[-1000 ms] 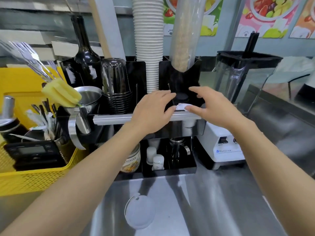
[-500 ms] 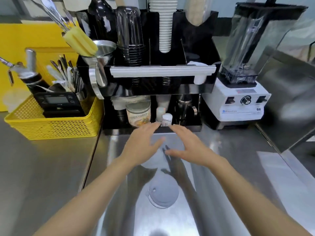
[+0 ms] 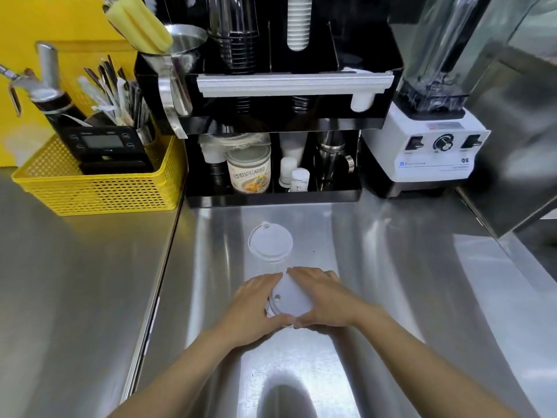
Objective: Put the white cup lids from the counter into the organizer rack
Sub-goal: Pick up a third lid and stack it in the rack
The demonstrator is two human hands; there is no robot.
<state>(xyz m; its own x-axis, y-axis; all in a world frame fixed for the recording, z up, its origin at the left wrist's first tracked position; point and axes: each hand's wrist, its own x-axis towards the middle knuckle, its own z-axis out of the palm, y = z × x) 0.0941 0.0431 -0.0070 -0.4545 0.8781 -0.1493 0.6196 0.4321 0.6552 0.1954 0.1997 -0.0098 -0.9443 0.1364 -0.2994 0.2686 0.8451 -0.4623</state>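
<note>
A white cup lid (image 3: 291, 300) lies on the steel counter between my two hands. My left hand (image 3: 253, 306) cups its left edge and my right hand (image 3: 324, 297) cups its right edge, fingers curled around the rim. A second white lid (image 3: 270, 243) lies flat on the counter just beyond, untouched. The black organizer rack (image 3: 370, 70) stands at the back, holding stacked white and dark cups on top; a white lid edge shows in its right-hand slot (image 3: 351, 70).
A yellow basket (image 3: 99, 194) with a scale and utensils stands left of the rack. A white blender (image 3: 431, 146) stands to its right. A steel box edge (image 3: 512, 146) rises at far right. A seam in the counter (image 3: 162, 267) runs left of my hands.
My hands drew back from the rack's top slot, came down to the counter and closed around the nearer lid. The view tilted down toward the counter.
</note>
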